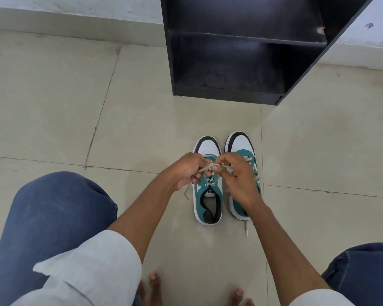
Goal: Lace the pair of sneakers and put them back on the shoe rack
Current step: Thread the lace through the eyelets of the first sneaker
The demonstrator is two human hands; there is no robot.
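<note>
Fingers of left hand [187, 171] and right hand [237, 173] pinch the lace [205, 167] over the left sneaker [207, 195]. Two sneakers side by side, right sneaker [241, 144] touching; both near the one shoe rack [241, 62], toes toward it.

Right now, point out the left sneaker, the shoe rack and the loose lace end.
left sneaker [208, 205]: head view, heel opening.
shoe rack [248, 39]: head view, shelf edge.
loose lace end [246, 227]: head view, hanging tip.
</note>
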